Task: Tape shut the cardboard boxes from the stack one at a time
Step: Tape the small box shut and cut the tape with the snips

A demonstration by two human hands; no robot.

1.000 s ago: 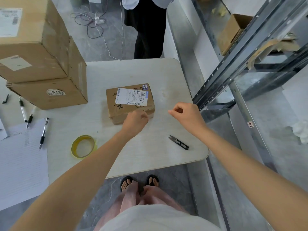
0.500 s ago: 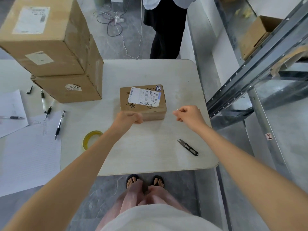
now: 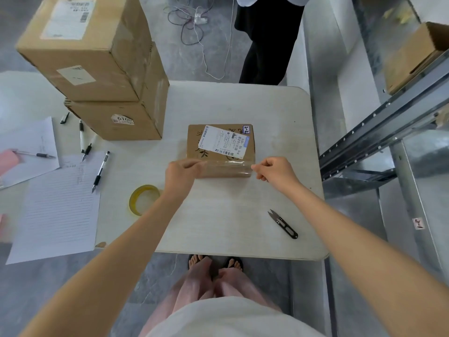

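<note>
Small labelled cardboard box (image 3: 220, 144) sat on the white table (image 3: 243, 105) beside a two-box stack (image 3: 97, 69), left hand (image 3: 182, 173) and right hand (image 3: 277, 172) each pinched an end of a clear tape strip (image 3: 228, 167) stretched along its near edge

There are four cardboard boxes (image 3: 82, 45) (image 3: 114, 122) (image 3: 218, 147) (image 3: 413, 57), five pens (image 3: 64, 117) (image 3: 81, 136) (image 3: 88, 149) (image 3: 100, 171) (image 3: 36, 154), two paper sheets (image 3: 60, 210) (image 3: 29, 142), two hands (image 3: 181, 175) (image 3: 277, 171), one tape roll (image 3: 143, 199), one tape strip (image 3: 226, 167), one thread snips (image 3: 283, 224).

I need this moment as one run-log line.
step: tape strip across small box | left hand: pinches strip | right hand: pinches strip | snips: on table
</note>
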